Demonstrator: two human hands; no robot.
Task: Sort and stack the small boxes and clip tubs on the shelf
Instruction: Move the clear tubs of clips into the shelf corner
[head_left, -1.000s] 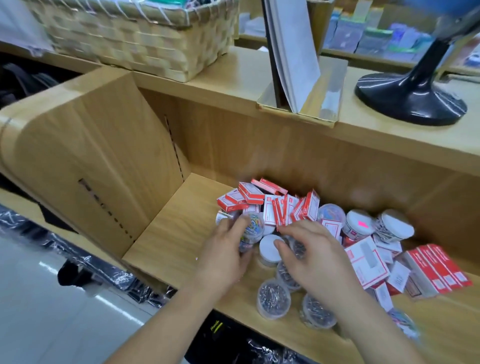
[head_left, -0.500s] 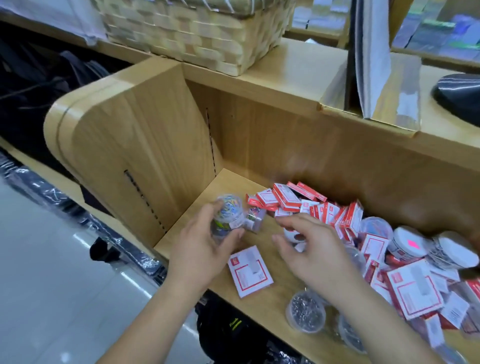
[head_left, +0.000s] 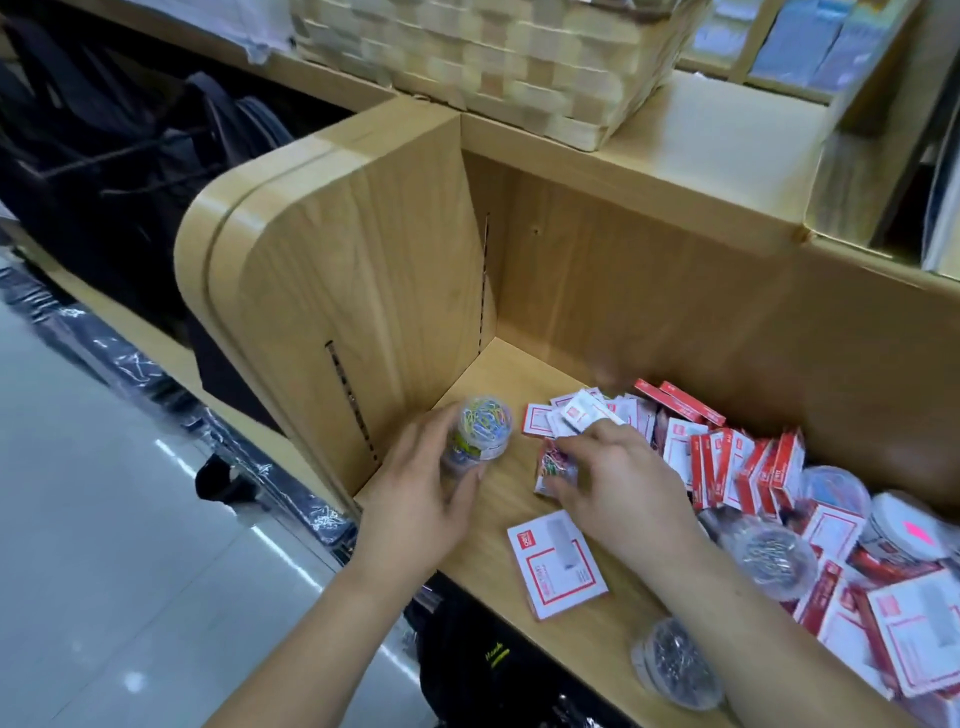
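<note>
Head view. Left hand (head_left: 415, 499) grips a tub (head_left: 480, 434) of coloured clips, its fingers and thumb curled round the tub's wall, just beside the side panel (head_left: 353, 291) over the shelf (head_left: 498, 374). Whether the tub touches the board cannot be told.

Right hand (head_left: 618, 493), one step farther from the panel, has its fingers curled on a small clear box (head_left: 553, 465) of coloured clips; motion blur hides the exact grip.

A flat box (head_left: 558, 569) lies apart from the panel, at the shelf's front edge. Beyond the right hand, well apart from the panel, a heap of red-and-white boxes (head_left: 743, 467) fills the shelf and crowds the hand's far side. Two tubs of silver clips (head_left: 675, 667) (head_left: 769, 556) lie among them.

A basket (head_left: 493, 62) stands on the ledge above the panel.
</note>
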